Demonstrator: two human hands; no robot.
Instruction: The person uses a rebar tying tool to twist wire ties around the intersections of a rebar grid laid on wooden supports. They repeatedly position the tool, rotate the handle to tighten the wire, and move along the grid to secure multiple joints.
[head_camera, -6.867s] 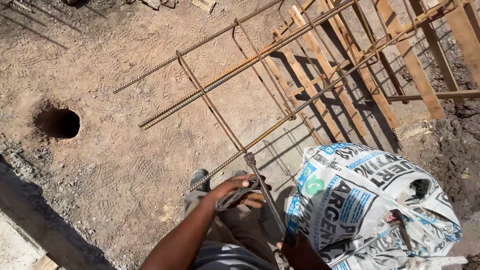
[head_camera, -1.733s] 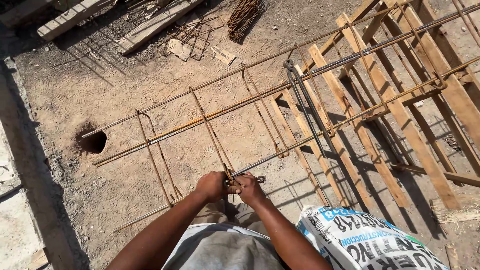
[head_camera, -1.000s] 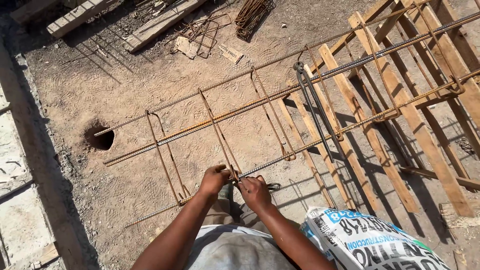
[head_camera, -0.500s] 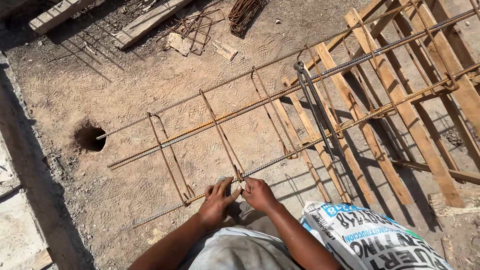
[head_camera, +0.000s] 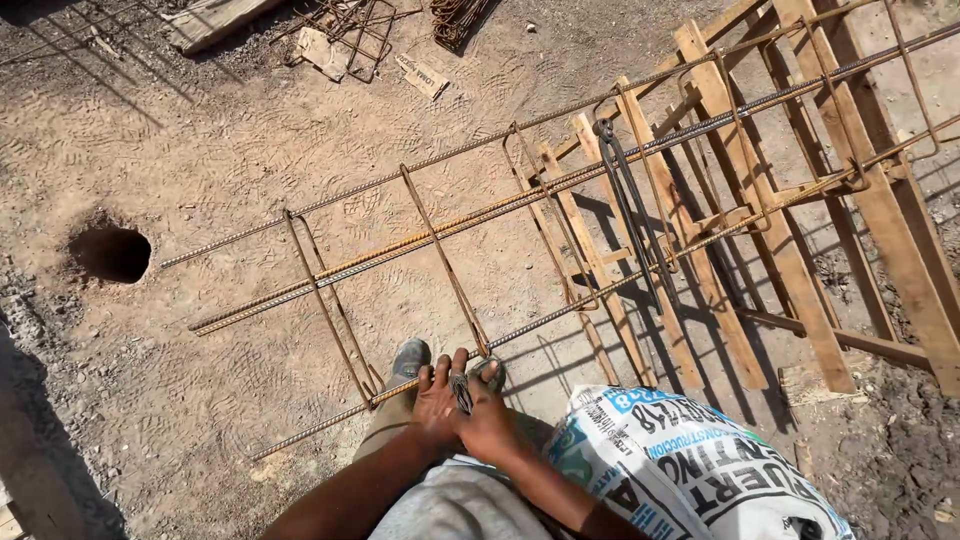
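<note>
While both hands press together at the bottom centre, the left hand (head_camera: 437, 402) and right hand (head_camera: 487, 420) clamp the near steel bar (head_camera: 560, 315) where a rusty hoop (head_camera: 445, 265) crosses it; the bar's long axis runs from 8 o'clock to 2 o'clock.

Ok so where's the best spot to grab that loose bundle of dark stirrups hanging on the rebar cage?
Probably grip the dark stirrup bundle at its lower free end, coming from the near side. Its top hooks over the upper longitudinal bar, and it hangs slanting toward the wooden trestle, so lifting upward should unhook it.
</note>
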